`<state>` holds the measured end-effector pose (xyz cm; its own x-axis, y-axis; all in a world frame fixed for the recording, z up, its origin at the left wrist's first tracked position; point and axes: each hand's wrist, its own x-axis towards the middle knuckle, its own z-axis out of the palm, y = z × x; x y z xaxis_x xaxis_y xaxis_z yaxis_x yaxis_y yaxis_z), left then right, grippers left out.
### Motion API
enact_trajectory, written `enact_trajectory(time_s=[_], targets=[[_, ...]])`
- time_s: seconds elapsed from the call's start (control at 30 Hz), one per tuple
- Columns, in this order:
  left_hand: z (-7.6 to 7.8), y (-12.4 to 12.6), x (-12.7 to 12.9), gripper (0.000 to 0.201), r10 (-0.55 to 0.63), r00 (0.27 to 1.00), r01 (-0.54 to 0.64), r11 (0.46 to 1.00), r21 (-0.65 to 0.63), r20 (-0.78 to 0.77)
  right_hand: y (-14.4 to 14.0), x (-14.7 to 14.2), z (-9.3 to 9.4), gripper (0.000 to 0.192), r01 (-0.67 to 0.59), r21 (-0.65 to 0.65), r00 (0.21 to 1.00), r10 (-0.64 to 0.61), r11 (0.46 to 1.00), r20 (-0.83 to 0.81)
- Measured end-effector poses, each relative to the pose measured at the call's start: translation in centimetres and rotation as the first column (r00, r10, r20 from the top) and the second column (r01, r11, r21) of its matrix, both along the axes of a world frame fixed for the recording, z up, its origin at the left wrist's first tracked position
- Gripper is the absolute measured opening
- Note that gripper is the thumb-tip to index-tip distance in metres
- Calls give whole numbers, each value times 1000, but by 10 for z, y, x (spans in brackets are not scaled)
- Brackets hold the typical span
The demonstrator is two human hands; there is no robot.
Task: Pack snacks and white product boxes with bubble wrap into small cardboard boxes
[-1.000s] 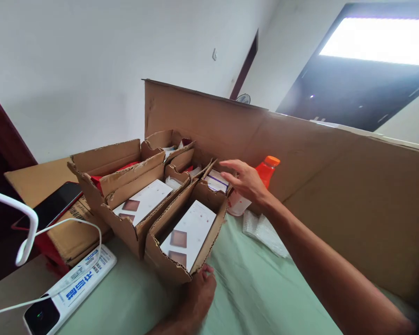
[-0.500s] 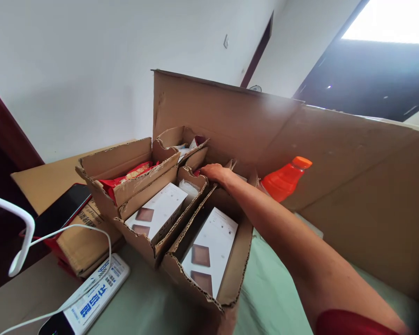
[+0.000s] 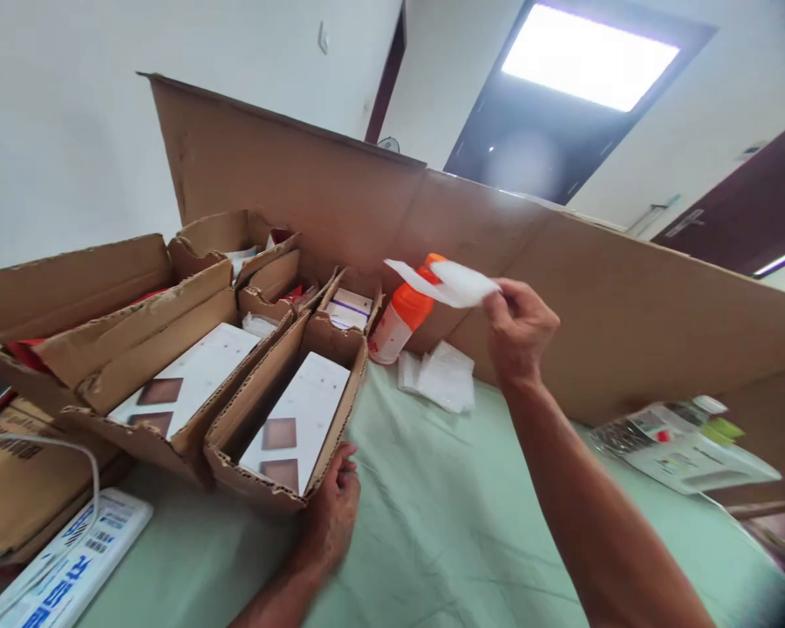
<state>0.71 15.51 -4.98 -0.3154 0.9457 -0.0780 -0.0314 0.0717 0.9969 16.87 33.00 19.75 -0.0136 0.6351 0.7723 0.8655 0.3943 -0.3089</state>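
My right hand (image 3: 519,330) is raised above the green table top (image 3: 445,515) and pinches a small white packet (image 3: 450,283) between thumb and fingers. My left hand (image 3: 332,510) rests against the near corner of an open cardboard box (image 3: 235,453) that holds a white carton with brown squares (image 3: 299,419). A second open box (image 3: 137,427) to its left holds a similar white carton (image 3: 189,377). Behind the packet stands an orange bottle (image 3: 402,316), tilted. More white packets (image 3: 441,377) lie on the table below my right hand.
A tall cardboard sheet (image 3: 563,288) walls off the back of the table. Smaller open boxes (image 3: 235,240) stand behind the two front ones. A white device with blue print (image 3: 65,567) lies at the lower left. Printed packages (image 3: 680,440) lie at the right.
My right hand came back out of the rear boxes holding a white packet and lifted it to the right. My left hand is back in view at the front box. The view swung right.
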Motion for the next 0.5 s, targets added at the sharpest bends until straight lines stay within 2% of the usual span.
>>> enact_trajectory(time_s=[0.07, 0.13, 0.2, 0.27, 0.37, 0.43, 0.5], targets=[[-1, -2, 1, 36, -32, 997, 36, 998, 54, -72, -3, 44, -33, 45, 106, -36, 994, -106, 994, -15], [-2, -3, 2, 36, -39, 991, 54, 992, 112, -126, 5, 70, -73, 41, 138, -147, 990, -135, 979, 33], [-3, -3, 1, 34, -23, 990, 44, 988, 151, -139, 18, 79, -109, 27, 81, -324, 990, -39, 943, 133], [-2, -2, 0, 33, -14, 990, 37, 987, 158, -143, 29, 78, -135, 18, 10, -483, 972, 104, 876, 209], [1, -1, -2, 33, -9, 989, 29, 990, 141, -146, 36, 76, -149, 27, -35, -572, 948, 208, 819, 240], [3, 0, -2, 33, -13, 990, 33, 990, 138, -140, 35, 77, -142, 31, -39, -578, 947, 215, 815, 239], [3, 0, -2, 33, -26, 990, 45, 990, 136, -138, 32, 77, -128, 32, -30, -561, 954, 192, 827, 231]])
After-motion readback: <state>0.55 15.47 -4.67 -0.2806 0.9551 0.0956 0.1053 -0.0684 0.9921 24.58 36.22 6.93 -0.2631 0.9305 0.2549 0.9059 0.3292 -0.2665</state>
